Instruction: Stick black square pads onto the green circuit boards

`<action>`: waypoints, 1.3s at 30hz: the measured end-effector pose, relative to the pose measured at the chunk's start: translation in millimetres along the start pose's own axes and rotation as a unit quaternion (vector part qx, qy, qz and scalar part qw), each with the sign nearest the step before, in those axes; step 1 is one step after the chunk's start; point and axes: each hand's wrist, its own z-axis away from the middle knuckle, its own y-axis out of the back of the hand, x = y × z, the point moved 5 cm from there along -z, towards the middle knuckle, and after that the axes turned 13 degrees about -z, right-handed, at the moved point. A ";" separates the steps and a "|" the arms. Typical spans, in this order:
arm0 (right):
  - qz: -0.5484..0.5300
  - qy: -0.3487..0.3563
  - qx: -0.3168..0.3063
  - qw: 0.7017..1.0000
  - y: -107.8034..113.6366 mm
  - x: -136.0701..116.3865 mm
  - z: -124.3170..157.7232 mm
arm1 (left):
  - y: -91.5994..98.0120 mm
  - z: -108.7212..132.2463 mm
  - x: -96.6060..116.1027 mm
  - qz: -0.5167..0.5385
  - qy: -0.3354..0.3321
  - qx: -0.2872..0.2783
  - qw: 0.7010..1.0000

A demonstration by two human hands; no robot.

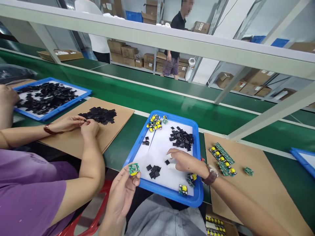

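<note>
"Any writing?"

"Pale labels [257, 88] mark boxes [251, 90] on the back shelves; they are too small to read."

"And the hands?"

"The person's left hand [123, 188] pinches a green board [134, 168] with a yellow part between thumb and fingers, over the near-left corner of a blue tray [196, 141]. The right hand [187, 163] is inside it, finger and thumb apart, just beside a loose black square [167, 162]; whether they touch cannot be told."

"What else does the tray hold?"

"A black pile [182, 138] far right, a smaller heap [154, 171] near the middle front, clustered boards [154, 123] far left, and others [183, 189] near right."

"Other containers?"

"A second tray [64, 107], at far left, full of black pieces [49, 95]."
</note>
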 end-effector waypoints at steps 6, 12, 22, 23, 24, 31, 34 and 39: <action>-0.136 -0.010 -0.015 0.991 -14.8 9.7 -5.1 | -7.3 3.9 -3.0 -0.007 0.005 -0.023 1.000; -0.317 -0.025 0.016 0.948 -15.9 12.5 -23.0 | -18.3 -1.0 -6.9 -0.019 -0.009 -0.001 1.000; -0.478 0.021 0.045 0.877 -21.4 -23.7 -20.7 | -69.4 -13.8 -22.9 -0.220 -0.070 -0.136 0.963; -0.479 0.028 0.052 0.876 -21.4 -25.4 -19.7 | -71.9 -14.0 -23.4 -0.212 -0.067 -0.139 0.965; -0.477 0.036 0.061 0.876 -21.2 -26.8 -18.7 | -73.9 -13.9 -23.5 -0.204 -0.063 -0.142 0.966; -0.427 0.089 0.127 0.891 -20.0 -40.9 -7.7 | -77.0 -9.9 -21.1 -0.145 -0.029 -0.163 0.976; -0.397 0.098 0.122 0.905 -19.6 -50.8 -2.9 | -75.0 -8.9 -18.5 -0.131 -0.041 -0.154 0.978; -0.372 0.105 0.125 0.914 -17.3 -58.2 -0.6 | -74.2 -7.8 -14.9 -0.130 -0.062 -0.144 0.979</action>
